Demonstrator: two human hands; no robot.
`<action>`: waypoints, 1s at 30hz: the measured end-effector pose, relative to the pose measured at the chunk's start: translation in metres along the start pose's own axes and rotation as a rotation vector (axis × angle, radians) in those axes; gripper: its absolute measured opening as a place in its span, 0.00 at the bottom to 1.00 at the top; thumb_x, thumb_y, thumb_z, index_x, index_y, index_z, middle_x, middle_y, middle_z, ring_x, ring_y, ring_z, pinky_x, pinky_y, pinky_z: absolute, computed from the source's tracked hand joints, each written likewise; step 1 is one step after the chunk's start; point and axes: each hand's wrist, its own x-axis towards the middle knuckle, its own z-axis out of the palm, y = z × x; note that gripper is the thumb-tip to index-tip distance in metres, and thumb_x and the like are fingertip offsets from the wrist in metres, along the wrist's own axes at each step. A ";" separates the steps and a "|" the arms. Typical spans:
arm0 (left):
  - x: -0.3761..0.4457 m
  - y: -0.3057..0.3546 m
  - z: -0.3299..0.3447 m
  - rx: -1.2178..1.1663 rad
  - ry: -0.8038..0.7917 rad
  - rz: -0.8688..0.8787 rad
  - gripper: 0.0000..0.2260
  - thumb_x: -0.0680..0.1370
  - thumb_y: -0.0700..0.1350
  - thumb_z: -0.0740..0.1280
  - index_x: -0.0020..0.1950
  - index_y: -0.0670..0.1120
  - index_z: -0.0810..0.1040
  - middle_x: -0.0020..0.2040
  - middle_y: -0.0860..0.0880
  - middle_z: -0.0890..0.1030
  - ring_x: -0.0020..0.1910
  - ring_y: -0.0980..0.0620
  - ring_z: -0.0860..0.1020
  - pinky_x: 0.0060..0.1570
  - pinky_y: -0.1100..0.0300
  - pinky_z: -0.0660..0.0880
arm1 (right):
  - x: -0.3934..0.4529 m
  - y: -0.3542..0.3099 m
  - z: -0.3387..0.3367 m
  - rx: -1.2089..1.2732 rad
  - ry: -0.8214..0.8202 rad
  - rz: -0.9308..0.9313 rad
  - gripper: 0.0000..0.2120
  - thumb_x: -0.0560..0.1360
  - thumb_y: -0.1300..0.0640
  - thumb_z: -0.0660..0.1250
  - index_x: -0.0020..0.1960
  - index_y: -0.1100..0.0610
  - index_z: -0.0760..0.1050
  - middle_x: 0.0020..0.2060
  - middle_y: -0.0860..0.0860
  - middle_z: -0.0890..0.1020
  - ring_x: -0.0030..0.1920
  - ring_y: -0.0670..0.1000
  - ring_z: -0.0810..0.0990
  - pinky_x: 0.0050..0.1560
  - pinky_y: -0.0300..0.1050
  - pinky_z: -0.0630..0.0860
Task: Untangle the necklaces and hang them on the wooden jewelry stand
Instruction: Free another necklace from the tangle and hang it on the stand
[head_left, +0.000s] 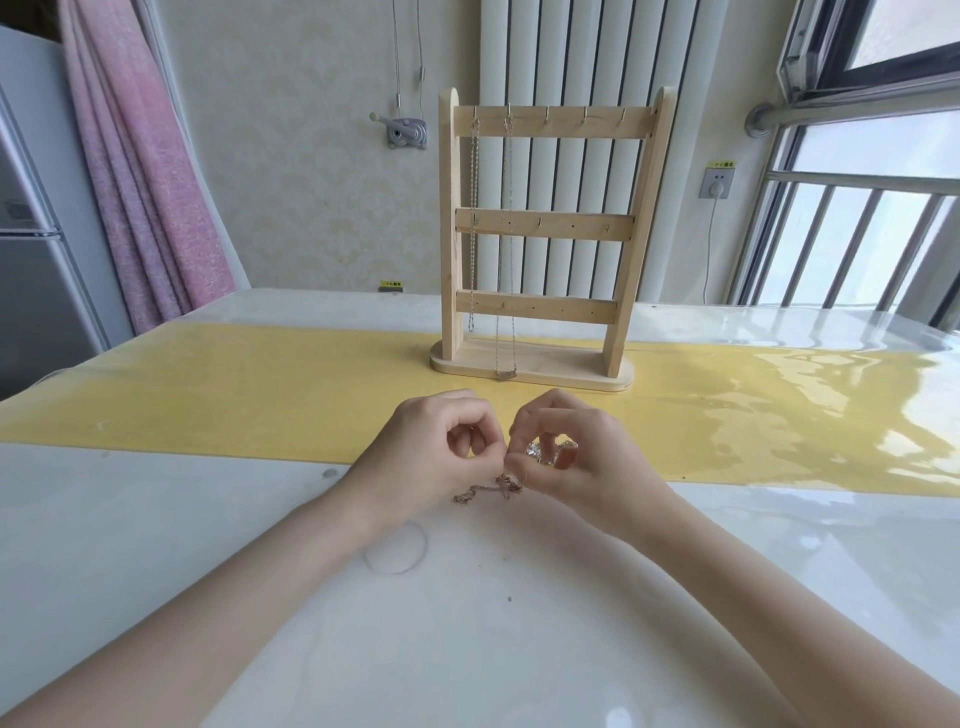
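A wooden jewelry stand (550, 234) with three crossbars stands upright on the yellow runner at the table's middle. Two silver necklaces hang from its top bar: one (474, 223) on the leftmost hook, a longer one (506, 249) on the second hook, its pendant resting on the base. In front of the stand, my left hand (436, 457) and my right hand (571, 457) meet, both pinching a tangled rose-gold chain (488, 489) that droops onto the table. A shiny pendant or clasp (540, 452) shows inside my right hand's curled fingers.
The white glossy table (467, 623) carries a yellow runner (234, 395) across its middle. A radiator (571, 52) and wall stand behind the stand, a window with railing (857, 234) at right, a pink curtain (140, 182) and a fridge (31, 234) at left.
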 end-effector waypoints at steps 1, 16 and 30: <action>0.000 0.000 0.000 -0.008 -0.013 0.002 0.04 0.65 0.43 0.66 0.30 0.47 0.75 0.31 0.52 0.73 0.30 0.57 0.67 0.36 0.61 0.69 | 0.000 -0.001 0.000 0.014 -0.006 0.024 0.12 0.69 0.61 0.71 0.32 0.47 0.74 0.42 0.48 0.74 0.35 0.44 0.69 0.38 0.33 0.67; 0.000 0.001 0.004 -0.036 0.033 0.092 0.06 0.63 0.50 0.64 0.30 0.49 0.76 0.32 0.51 0.74 0.29 0.57 0.68 0.33 0.61 0.69 | -0.005 -0.009 0.001 0.405 -0.058 0.284 0.06 0.71 0.67 0.66 0.36 0.61 0.74 0.41 0.49 0.70 0.35 0.50 0.66 0.39 0.46 0.65; 0.001 0.005 0.004 -0.330 0.058 -0.245 0.10 0.72 0.36 0.69 0.32 0.46 0.79 0.32 0.49 0.78 0.32 0.56 0.72 0.35 0.68 0.69 | 0.001 -0.006 -0.002 0.201 0.139 0.153 0.08 0.70 0.60 0.72 0.34 0.49 0.80 0.41 0.46 0.71 0.39 0.42 0.68 0.44 0.37 0.69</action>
